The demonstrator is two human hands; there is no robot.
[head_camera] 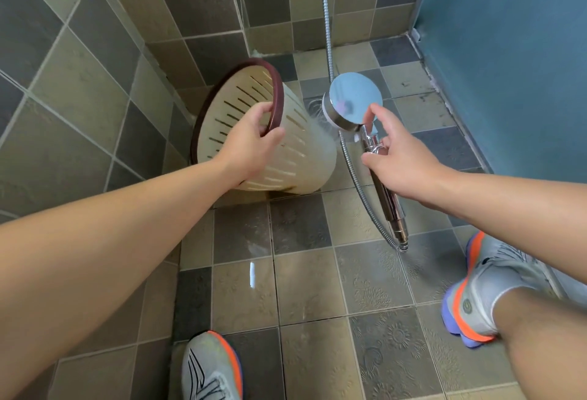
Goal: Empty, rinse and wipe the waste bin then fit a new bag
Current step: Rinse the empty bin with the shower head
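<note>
The corner is tight. The waste bin (279,152) lies tilted on its side, its dark rim (276,94) toward the left tiled wall (79,66), leaving only a narrow gap there. The left hand (251,142) grips the rim. Just right of the bin, the shower head (352,101), held by the right hand (400,158), sprays across the small gap onto the bin's side. The metal hose (327,34) hangs down behind it and loops back near the floor. The blue panel (508,50) closes the right side. Open floor (305,288) lies between the two shoes (209,368).
</note>
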